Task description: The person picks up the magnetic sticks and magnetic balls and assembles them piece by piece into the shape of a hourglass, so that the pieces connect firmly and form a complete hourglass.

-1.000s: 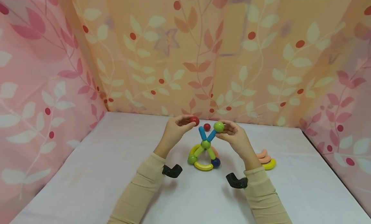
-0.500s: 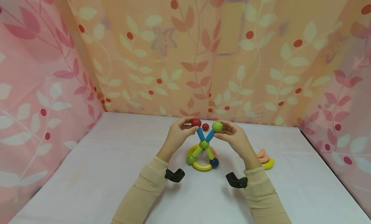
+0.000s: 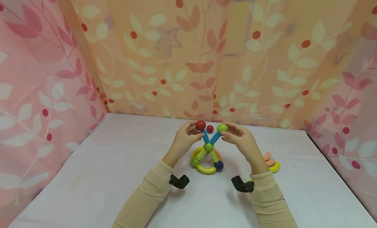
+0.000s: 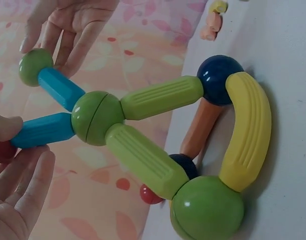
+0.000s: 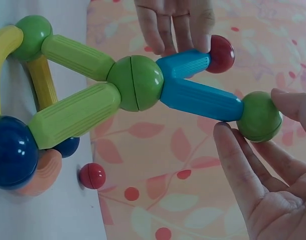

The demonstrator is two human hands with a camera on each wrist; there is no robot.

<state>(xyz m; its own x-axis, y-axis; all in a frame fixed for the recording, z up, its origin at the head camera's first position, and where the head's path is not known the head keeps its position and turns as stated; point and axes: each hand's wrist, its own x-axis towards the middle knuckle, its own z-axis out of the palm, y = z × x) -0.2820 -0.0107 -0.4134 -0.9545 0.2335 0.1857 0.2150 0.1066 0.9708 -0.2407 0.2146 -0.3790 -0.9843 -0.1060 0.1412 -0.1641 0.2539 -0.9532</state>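
Observation:
A toy figure of balls and sticks stands on the table, its base a ring of curved bars such as the yellow bar point(image 3: 206, 169), with a navy ball point(image 4: 220, 80) and a green corner ball point(image 4: 208, 207). Light green sticks point(image 5: 77, 57) lean up to a green middle ball point(image 3: 208, 147), from which two blue sticks point(image 5: 203, 97) spread in a V. My left hand point(image 3: 184, 139) pinches a red ball point(image 3: 201, 125) at the tip of the left blue stick. With thumb and fingertips, my right hand point(image 3: 244, 140) holds a green top ball point(image 5: 261, 116) on the other stick.
Behind the figure lies a loose red ball point(image 5: 92, 176). Pink curved bars point(image 3: 269, 161) and a loose yellow bar point(image 3: 275, 167) lie to the right, beside my right forearm. Patterned cloth point(image 3: 165, 74) hangs along the table's back and sides.
My left hand has brought the red ball rightward onto the left blue stick's tip, where its thumb now lies lower. My right hand has stayed at the green top ball, its fingers shifting slightly.

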